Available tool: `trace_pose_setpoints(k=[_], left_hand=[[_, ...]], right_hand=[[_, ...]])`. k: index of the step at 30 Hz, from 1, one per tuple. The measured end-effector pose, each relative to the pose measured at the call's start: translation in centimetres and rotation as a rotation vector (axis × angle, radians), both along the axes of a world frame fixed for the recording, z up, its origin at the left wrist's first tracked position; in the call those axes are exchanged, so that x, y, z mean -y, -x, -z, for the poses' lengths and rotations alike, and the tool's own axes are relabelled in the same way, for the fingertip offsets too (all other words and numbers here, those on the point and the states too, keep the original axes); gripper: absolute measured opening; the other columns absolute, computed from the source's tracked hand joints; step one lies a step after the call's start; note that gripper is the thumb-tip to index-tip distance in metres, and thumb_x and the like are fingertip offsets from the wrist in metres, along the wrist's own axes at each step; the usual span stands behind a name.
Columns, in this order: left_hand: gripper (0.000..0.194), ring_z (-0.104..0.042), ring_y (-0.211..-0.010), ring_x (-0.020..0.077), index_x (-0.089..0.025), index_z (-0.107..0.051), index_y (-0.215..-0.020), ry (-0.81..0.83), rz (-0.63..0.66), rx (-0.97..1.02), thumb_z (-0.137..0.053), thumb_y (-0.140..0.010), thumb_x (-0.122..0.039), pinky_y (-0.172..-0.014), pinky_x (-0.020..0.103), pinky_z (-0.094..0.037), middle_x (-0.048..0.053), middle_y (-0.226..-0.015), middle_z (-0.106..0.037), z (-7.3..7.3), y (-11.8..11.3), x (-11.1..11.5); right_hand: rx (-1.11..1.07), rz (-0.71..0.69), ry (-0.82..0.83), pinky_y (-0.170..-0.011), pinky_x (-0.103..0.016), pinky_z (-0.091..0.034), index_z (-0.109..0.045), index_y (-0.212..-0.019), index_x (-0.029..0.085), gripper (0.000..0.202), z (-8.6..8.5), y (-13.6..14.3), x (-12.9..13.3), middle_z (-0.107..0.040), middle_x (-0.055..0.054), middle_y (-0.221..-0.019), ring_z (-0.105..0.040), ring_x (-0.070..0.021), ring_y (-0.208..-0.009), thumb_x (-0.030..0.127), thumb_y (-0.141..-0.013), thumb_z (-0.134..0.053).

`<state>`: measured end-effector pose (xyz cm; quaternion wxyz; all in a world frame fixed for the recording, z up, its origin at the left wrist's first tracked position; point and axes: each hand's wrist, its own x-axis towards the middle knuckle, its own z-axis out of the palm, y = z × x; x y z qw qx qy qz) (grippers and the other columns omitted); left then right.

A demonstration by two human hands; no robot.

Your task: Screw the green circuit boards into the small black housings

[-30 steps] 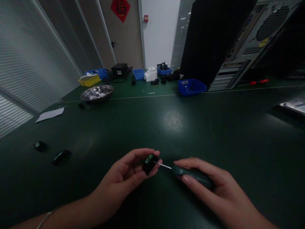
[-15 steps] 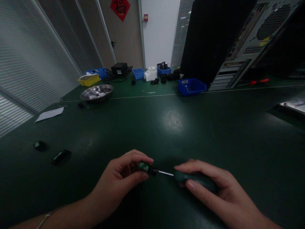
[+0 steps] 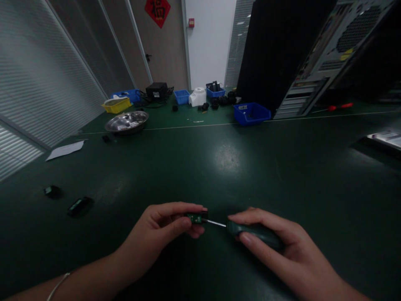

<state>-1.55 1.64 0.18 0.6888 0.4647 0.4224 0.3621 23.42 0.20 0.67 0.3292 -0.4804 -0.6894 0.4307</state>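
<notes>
Green bench [image 3: 175, 167] spreads beneath; left hand [image 3: 164, 228], nearly closed, pinches a small circuit module [image 3: 196, 218]; right hand [image 3: 290, 246] wraps a screwdriver [image 3: 250, 231] meeting it, which, pushed askew, could slip and jab the left.

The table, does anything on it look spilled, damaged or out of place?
No spill stands out. Pale scraps lie loose on the table, left of the nearest blue bin, perhaps stray litter. Damage I cannot judge.
</notes>
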Motion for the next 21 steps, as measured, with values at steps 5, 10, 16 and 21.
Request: trace_pose_setpoints(k=[5,10,16,21], left_hand=[[0.021,-0.073,-0.076,0.0152,-0.022,-0.075,-0.105,0.029,0.010,0.064,-0.068,-0.086,-0.020,-0.074,0.024,-0.056,0.005,-0.083,-0.081,0.4,0.1,0.0],[0.022,-0.074,-0.074,0.0176,-0.021,-0.075,-0.106,0.043,0.003,0.056,-0.068,-0.085,-0.023,-0.074,0.029,-0.059,0.006,-0.081,-0.081,0.1,-0.1,0.0],[0.023,-0.074,-0.072,0.0172,-0.021,-0.077,-0.094,0.063,-0.054,-0.038,-0.079,-0.072,-0.015,-0.072,0.026,-0.058,0.004,-0.077,-0.081,-0.9,-0.7,0.2],[0.015,-0.074,-0.068,0.0165,-0.019,-0.077,-0.093,0.048,-0.007,0.034,-0.073,-0.080,-0.020,-0.068,0.026,-0.059,0.005,-0.074,-0.080,-0.5,-0.5,0.3]], right_hand=[[0.002,0.000,-0.019,-0.072,-0.023,-0.061,-0.074,-0.104,0.026,0.020,0.2,0.0,0.1,-0.077,-0.004,-0.098,-0.073,-0.0220,-0.093,0.025,-0.087,-0.064],[0.020,0.027,-0.043,-0.072,-0.025,-0.061,-0.075,-0.103,0.026,0.020,-0.1,0.0,0.2,-0.078,-0.004,-0.098,-0.074,-0.0227,-0.092,0.024,-0.085,-0.065],[0.009,0.013,-0.047,-0.070,-0.025,-0.061,-0.074,-0.105,0.026,0.021,0.0,0.2,0.2,-0.077,-0.004,-0.099,-0.073,-0.0230,-0.092,0.024,-0.085,-0.065],[-0.014,-0.004,-0.029,-0.071,-0.023,-0.061,-0.074,-0.103,0.028,0.021,-0.1,0.0,0.2,-0.077,-0.002,-0.101,-0.072,-0.0223,-0.097,0.022,-0.085,-0.066]])
